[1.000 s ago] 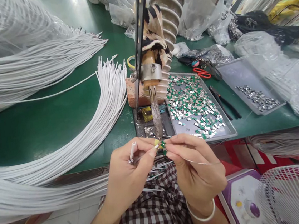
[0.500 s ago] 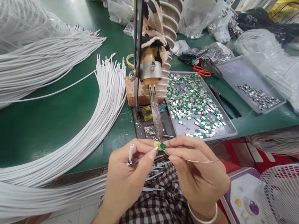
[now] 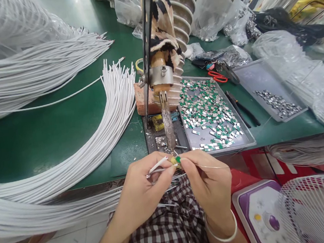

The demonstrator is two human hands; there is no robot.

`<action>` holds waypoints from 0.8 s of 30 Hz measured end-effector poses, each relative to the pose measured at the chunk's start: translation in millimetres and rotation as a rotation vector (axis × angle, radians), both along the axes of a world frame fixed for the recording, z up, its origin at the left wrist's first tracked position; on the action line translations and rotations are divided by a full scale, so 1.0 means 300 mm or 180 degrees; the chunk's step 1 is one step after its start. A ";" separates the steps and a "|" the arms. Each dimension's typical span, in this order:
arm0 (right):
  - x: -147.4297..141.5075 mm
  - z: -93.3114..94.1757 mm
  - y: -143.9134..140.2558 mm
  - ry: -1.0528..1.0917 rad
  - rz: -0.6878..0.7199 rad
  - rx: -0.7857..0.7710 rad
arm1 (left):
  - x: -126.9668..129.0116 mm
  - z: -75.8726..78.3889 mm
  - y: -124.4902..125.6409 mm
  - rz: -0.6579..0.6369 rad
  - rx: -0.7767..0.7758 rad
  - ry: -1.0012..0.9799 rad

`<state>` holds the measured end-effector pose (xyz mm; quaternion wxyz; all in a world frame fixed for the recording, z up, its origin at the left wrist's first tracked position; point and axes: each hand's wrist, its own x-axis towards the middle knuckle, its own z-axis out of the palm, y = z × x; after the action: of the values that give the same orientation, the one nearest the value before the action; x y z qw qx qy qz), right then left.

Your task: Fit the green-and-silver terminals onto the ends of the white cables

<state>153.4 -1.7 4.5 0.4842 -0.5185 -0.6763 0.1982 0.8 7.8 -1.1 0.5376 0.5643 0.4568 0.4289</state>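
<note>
My left hand [image 3: 142, 192] pinches the stripped end of a white cable [image 3: 157, 165] at the table's front edge. My right hand [image 3: 208, 180] pinches a small green circuit chip [image 3: 177, 159] and a thin solder wire [image 3: 211, 166] that trails off to the right. The cable end and the chip meet right under the tip of the fixed soldering iron [image 3: 167, 122], which hangs from a black stand. Fingertips of both hands nearly touch there.
A grey tray [image 3: 240, 143] of several green chips lies right of the iron; a second tray [image 3: 254, 76] with metal parts lies farther right. Fanned white cables [image 3: 99, 140] lie left, black pliers [image 3: 241, 108] and red scissors [image 3: 218, 77] between trays. A white fan [image 3: 318, 209] stands lower right.
Both hands have risen slightly toward the iron's tip. The white cable end in my left hand has swung from upright to pointing right at the chip.
</note>
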 end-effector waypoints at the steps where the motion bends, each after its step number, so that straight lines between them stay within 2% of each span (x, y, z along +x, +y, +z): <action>1: -0.001 0.003 0.001 0.0077 0.0009 -0.0037 | 0.002 -0.002 -0.002 0.0051 -0.0038 -0.0078; 6: 0.000 0.000 -0.001 0.0252 0.0038 -0.0102 | 0.003 0.004 0.002 0.0105 -0.0119 -0.0366; 10: -0.001 -0.024 -0.020 0.0198 -0.0205 0.0256 | -0.004 0.008 0.011 0.0264 -0.0158 -0.0642; 15: -0.010 -0.026 -0.021 0.0181 -0.0144 0.0904 | -0.006 -0.003 0.021 0.0333 -0.0199 -0.0907; 24: -0.028 -0.002 -0.008 0.0002 -0.0265 0.1111 | -0.002 0.000 0.032 0.0284 -0.0348 -0.1374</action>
<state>145.1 -4.0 4.0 0.5749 -0.4540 -0.6782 0.0577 0.3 17.2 -1.1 0.6331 0.4087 0.3782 0.5376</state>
